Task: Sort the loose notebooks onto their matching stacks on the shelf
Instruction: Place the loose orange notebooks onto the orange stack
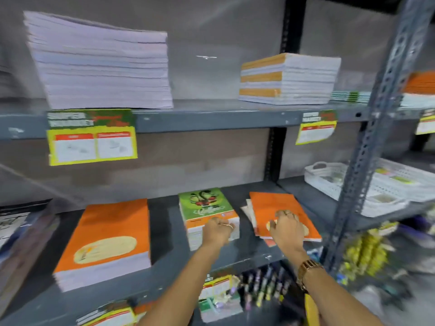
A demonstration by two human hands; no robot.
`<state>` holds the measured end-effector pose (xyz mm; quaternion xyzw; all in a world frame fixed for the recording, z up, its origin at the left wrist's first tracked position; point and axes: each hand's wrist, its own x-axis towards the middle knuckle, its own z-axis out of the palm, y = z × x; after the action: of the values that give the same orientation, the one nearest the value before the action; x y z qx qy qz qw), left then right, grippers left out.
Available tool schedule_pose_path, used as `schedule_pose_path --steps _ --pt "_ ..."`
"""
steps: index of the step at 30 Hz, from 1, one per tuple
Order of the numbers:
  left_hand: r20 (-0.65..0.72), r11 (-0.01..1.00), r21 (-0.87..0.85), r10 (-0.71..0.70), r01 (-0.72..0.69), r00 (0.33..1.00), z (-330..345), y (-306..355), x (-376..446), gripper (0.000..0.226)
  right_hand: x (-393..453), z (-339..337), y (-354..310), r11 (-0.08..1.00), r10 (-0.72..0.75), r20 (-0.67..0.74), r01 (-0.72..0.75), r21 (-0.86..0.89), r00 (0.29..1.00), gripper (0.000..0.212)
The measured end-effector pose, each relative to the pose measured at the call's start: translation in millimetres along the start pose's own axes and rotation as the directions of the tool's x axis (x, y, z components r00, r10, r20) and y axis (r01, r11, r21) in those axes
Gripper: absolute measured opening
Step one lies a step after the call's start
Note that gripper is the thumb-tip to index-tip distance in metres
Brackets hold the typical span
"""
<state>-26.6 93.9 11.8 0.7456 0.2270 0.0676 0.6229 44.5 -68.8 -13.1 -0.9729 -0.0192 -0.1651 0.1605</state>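
Observation:
On the middle shelf (164,267) lie a tall stack of orange notebooks (110,234) at the left, a smaller stack with a green cover (204,205) in the middle, and a loose pile of orange notebooks (275,208) at the right. My left hand (217,230) rests curled on the near end of the green-topped stack. My right hand (286,228) lies on the loose orange pile, fingers bent over the top cover, a gold watch on the wrist. The view is motion-blurred, so whether either hand grips a notebook is unclear.
The upper shelf holds a tall white stack (98,64) and a white and orange stack (287,78). Yellow price tags (91,137) hang from the shelf edge. A perforated grey upright (374,137) stands at the right, with white baskets (367,184) behind it. Pens (263,285) hang below.

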Motion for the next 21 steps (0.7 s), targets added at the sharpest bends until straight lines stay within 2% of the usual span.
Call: schedule_pose_path --steps 2,6,9,13,16,19,21 --pt "0.056 0.999 0.037 -0.005 0.003 0.998 26.1 1.3 -0.3 0.007 7.3 -2.1 21.9 0.999 0.036 0.035 -0.034 -0.039 0.999 0.033" --pt "0.108 0.991 0.123 -0.057 0.043 0.993 71.2 1.0 6.8 0.025 18.2 -5.8 57.4 0.988 0.147 0.153 -0.139 -0.060 0.977 0.036" --pt "0.135 0.983 0.171 -0.088 0.064 0.987 93.0 4.2 11.8 0.012 25.9 -5.0 78.3 0.971 0.239 0.195 -0.234 -0.047 0.951 0.039" --pt "0.106 0.974 0.154 -0.185 0.168 0.977 110.2 0.0 21.0 0.036 35.3 0.6 96.1 0.927 0.340 0.292 -0.371 0.057 0.894 0.042" --pt "0.062 0.968 0.073 -0.244 0.240 0.968 118.8 -0.9 29.1 0.034 44.6 5.8 102.8 0.853 0.384 0.343 -0.471 0.224 0.857 0.027" --pt "0.083 0.929 -0.141 -0.333 0.341 0.939 122.6 3.0 32.4 0.026 49.3 5.1 104.9 0.739 0.458 0.346 -0.567 0.363 0.819 0.040" --pt "0.118 0.875 -0.279 -0.378 0.396 0.918 121.8 6.4 30.6 0.008 50.9 4.6 101.3 0.669 0.481 0.393 -0.618 0.413 0.784 0.029"
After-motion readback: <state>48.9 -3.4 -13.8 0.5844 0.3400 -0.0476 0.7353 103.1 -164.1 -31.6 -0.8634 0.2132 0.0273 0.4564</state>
